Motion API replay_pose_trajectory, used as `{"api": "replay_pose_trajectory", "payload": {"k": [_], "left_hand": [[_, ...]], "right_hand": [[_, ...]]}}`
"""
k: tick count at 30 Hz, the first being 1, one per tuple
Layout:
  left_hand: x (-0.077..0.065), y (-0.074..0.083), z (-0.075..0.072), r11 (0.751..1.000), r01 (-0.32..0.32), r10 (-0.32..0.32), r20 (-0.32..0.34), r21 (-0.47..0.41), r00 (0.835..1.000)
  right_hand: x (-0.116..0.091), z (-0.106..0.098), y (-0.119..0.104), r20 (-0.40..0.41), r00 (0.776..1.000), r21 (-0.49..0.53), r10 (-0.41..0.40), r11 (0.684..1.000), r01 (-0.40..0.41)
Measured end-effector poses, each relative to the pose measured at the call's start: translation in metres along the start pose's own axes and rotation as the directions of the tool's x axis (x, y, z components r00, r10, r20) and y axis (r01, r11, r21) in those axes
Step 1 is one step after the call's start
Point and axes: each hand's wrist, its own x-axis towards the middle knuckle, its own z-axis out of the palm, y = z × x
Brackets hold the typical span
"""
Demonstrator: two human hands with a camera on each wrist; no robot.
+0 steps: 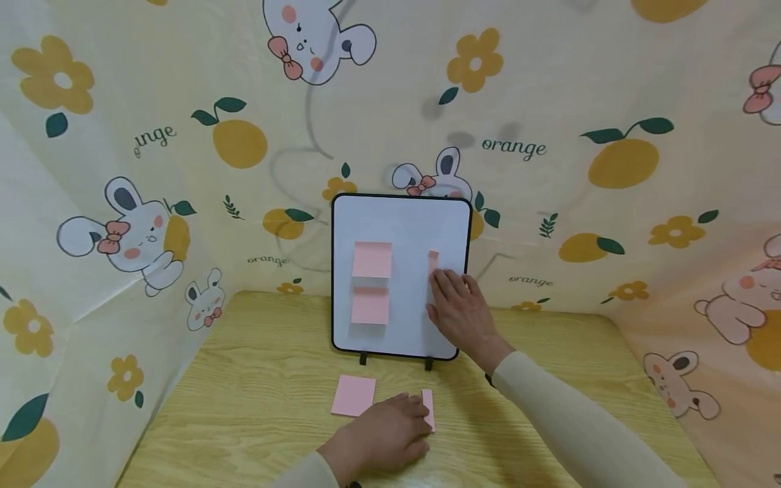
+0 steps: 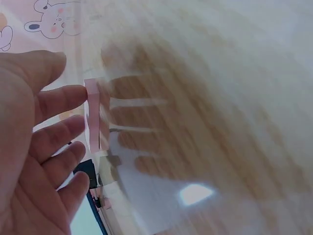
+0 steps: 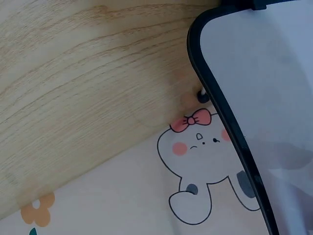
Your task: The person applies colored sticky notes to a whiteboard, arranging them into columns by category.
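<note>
A small whiteboard [image 1: 403, 227] with a black frame stands on the table, tilted back. My right hand [image 1: 460, 308] lies against its right half, straight fingertips pressing the lower part of a narrow pink sticky strip [image 1: 433, 258]. On the left half are two square pink sticky notes, an upper one [image 1: 372, 259] and a lower one [image 1: 370, 306]. My left hand [image 1: 384, 434] is low over the table beside a narrow pink sticky pad [image 1: 429, 411]. In the left wrist view its fingers are spread and relaxed, the index fingertip at the edge of that pad [image 2: 93, 117].
A square pink sticky pad [image 1: 354, 396] lies on the wooden table [image 1: 244, 407], left of my left hand. Two black feet hold up the board, one of them the left foot [image 1: 363, 358]. Patterned cloth [image 1: 390, 102] with rabbits and oranges encloses the table behind and at both sides.
</note>
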Motion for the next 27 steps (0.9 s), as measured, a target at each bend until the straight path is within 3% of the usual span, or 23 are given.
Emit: {"api": "replay_pose_trajectory", "payload": {"k": [3,6,10,13,16,19,23,27], "left_hand": [[0.005,-0.005,-0.002,0.998,0.051,-0.052,-0.035,-0.04,0.998],[0.013,-0.016,-0.015,0.993,0.119,-0.119,-0.102,-0.008,0.988],[0.029,-0.04,-0.058,0.966,0.221,-0.195,-0.183,0.137,0.964],[0.044,-0.059,-0.095,0.936,0.266,-0.221,-0.205,0.23,0.954],[0.059,-0.076,-0.124,0.914,0.274,-0.223,-0.193,0.301,0.956],[0.074,-0.088,-0.141,0.899,0.269,-0.23,-0.151,0.345,0.961],[0.09,-0.099,-0.151,0.893,0.255,-0.24,-0.087,0.371,0.967],[0.101,-0.107,-0.155,0.884,0.247,-0.234,-0.08,0.397,0.969]], "right_hand": [[-0.001,-0.001,0.001,0.028,1.0,0.002,-0.006,1.0,0.006],[-0.001,-0.003,0.002,0.071,0.997,-0.008,-0.006,1.0,0.007],[-0.001,-0.006,0.003,0.14,0.99,-0.034,0.004,0.999,0.0],[-0.002,-0.006,0.003,0.174,0.985,-0.057,0.009,0.998,0.001],[-0.004,-0.005,0.002,0.192,0.981,-0.073,0.013,0.997,0.001],[-0.007,-0.004,0.0,0.199,0.98,-0.066,0.015,0.998,-0.002],[-0.01,-0.003,-0.002,0.193,0.981,-0.071,0.011,0.997,0.003],[-0.011,-0.003,-0.003,0.19,0.982,-0.084,0.008,0.996,0.008]]}}
